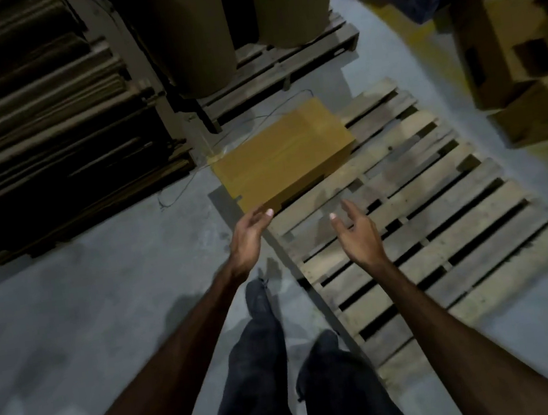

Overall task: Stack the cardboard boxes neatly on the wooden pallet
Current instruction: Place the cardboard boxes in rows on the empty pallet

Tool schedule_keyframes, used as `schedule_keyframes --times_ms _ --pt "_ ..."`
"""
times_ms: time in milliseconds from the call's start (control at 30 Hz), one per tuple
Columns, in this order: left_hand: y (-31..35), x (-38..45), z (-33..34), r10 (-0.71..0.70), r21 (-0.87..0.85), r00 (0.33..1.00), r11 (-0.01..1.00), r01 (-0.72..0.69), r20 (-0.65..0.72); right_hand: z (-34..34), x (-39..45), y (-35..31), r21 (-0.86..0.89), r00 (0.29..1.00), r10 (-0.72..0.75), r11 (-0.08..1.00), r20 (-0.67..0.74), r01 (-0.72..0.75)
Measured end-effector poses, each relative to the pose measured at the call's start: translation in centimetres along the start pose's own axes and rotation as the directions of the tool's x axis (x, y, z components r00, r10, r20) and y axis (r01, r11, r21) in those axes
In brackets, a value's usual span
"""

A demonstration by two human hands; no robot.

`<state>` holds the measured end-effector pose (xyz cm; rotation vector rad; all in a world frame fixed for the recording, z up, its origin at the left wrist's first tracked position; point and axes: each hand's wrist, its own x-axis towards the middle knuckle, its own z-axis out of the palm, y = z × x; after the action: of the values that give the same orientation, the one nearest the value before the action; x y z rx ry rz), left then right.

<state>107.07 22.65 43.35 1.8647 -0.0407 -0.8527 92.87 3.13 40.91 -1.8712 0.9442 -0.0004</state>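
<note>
Nearest the camera, the person's two legs in dark trousers (272, 373) stand on the grey concrete floor (91, 333), just left of the near left edge of the wooden pallet (425, 240). That pallet lies flat on the floor, running from near right to far left, its slats bare apart from one box; dark gaps show between the boards. Open floor spreads to the left of the legs and along the pallet's right edge.

Both forearms reach forward. The left hand (250, 232) is relaxed, palm turned inward, fingertips at or just short of the near corner of the cardboard box (283, 157); whether they touch it cannot be told. The right hand (354, 228) is also released, fingers loosely spread above the pallet slats, holding nothing and apart from the box.

The one cardboard box lies closed on the far left corner of the pallet, its left end hanging over the pallet's edge.

Farther left, a tall pile of flat cardboard sheets (41, 125) borders the floor. Beyond the box, a second pallet (282, 65) carries two large brown paper rolls (196, 34) standing upright. At far right, several cardboard cartons (525, 73) are heaped loosely together; their number is unclear.
</note>
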Motion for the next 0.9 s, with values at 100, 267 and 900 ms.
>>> schedule_keyframes --times_ms 100,267,900 --pt "2.1 -6.8 0.8 0.038 0.015 0.998 0.999 -0.039 0.041 -3.2 -5.7 -1.1 0.052 0.999 0.012 0.999 -0.041 -0.01" --pt "3.2 -15.1 2.6 0.1 0.04 0.986 0.994 -0.106 0.133 -6.1 -13.3 -1.9 0.147 0.993 0.008 0.989 -0.114 0.009" --pt "-5.9 -30.8 0.6 0.288 0.089 0.934 0.946 -0.312 0.212 -3.9 -36.5 1.9 0.283 0.946 0.104 0.959 -0.308 -0.013"
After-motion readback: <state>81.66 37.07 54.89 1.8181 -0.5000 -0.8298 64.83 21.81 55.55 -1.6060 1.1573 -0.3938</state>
